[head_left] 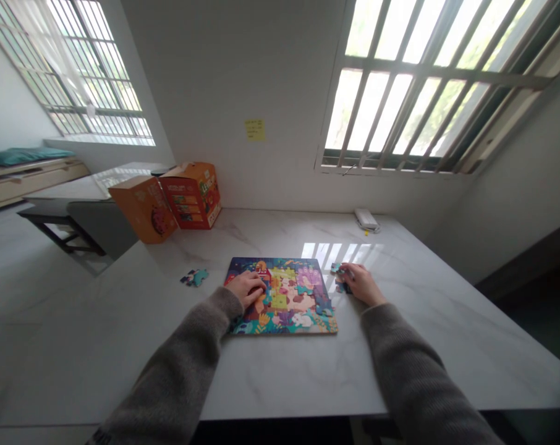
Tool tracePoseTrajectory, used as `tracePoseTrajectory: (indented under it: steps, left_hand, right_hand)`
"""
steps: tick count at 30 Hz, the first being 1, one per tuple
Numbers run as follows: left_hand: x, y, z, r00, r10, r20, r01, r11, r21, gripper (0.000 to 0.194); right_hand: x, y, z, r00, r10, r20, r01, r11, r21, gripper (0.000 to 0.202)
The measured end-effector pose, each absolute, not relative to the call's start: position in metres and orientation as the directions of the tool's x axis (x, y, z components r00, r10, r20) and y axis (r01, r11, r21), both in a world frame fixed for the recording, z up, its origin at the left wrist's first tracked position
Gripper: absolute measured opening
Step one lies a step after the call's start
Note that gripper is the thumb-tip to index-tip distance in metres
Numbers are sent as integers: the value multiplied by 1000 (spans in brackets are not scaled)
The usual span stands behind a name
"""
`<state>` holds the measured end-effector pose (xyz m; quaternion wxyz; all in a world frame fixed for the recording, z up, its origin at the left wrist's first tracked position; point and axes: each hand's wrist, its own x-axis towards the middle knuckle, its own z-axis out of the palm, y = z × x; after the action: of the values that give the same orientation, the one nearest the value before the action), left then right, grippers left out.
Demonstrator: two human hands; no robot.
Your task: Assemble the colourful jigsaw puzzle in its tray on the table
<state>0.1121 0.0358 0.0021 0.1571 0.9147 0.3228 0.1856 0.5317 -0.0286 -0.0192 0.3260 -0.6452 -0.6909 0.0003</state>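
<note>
A colourful jigsaw puzzle (pixel 280 301) with farm animals lies in its tray on the marble-patterned table, most of its picture filled in. My left hand (pixel 246 288) rests on the puzzle's left part, fingers stretched over the surface with nothing visible in them. Just right of the board, my right hand (pixel 361 283) has its fingers bent down onto a puzzle piece (pixel 336 267); the fingertips partly hide it. More loose pieces lie under and beside that hand. Left of the board sits a small group of loose puzzle pieces (pixel 195 277).
Two orange boxes (pixel 191 196) stand at the table's back left. A white device with a cable (pixel 366 220) lies near the wall at the back right. On the wall is a yellow sticky note (pixel 254 130). The table's front edge (pixel 289 415) runs close to my body.
</note>
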Motion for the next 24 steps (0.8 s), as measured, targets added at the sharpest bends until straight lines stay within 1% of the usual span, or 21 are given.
tracePoseTrajectory:
  steps: [2, 4, 6, 8, 11, 13, 15, 16, 17, 19, 21, 24]
  left_hand:
    - [112, 37, 1, 724, 648, 235, 531, -742, 409, 22]
    - [112, 37, 0, 720, 653, 234, 532, -737, 418, 22]
    - [112, 38, 0, 719, 655, 233, 528, -732, 432, 21]
    - [112, 38, 1, 722, 652, 230, 521, -732, 440, 21]
    - [112, 37, 1, 724, 651, 230, 523, -734, 432, 23]
    - [112, 37, 1, 723, 650, 235, 525, -737, 425, 24]
    - [112, 37, 1, 721, 650, 240, 523, -738, 426, 24]
    - [112, 37, 1, 719, 652, 241, 524, -736, 429, 23]
    - [112, 37, 1, 717, 654, 242, 525, -734, 431, 23]
    - [112, 37, 0, 713, 657, 244, 526, -732, 433, 23]
    - [112, 37, 0, 716, 653, 249, 521, -736, 432, 23]
    - [113, 38, 2, 716, 648, 260, 514, -741, 431, 21]
  right_hand:
    - [538, -33, -18, 65, 886, 458, 911, 134, -389, 32]
    - [546, -42, -17, 129, 885, 447, 938, 37, -345, 38]
    - [555, -51, -15, 229, 893, 389, 946, -109, -306, 42]
    - [561, -58, -14, 317, 905, 284, 933, -243, -267, 44]
    - [561, -64, -10, 382, 911, 157, 910, -341, -234, 39]
    - [559, -64, -7, 405, 904, 134, 897, -365, -251, 33]
    - [557, -63, -3, 428, 893, 140, 878, -373, -301, 29]
    - [558, -63, -2, 434, 889, 144, 863, -364, -350, 27]
    - [559, -63, -1, 433, 890, 144, 841, -341, -420, 25]
    - [561, -63, 2, 411, 902, 136, 758, -255, -600, 25]
    - [561, -64, 6, 385, 914, 128, 633, -161, -757, 31]
    - [545, -64, 15, 404, 902, 155, 471, -60, -880, 44]
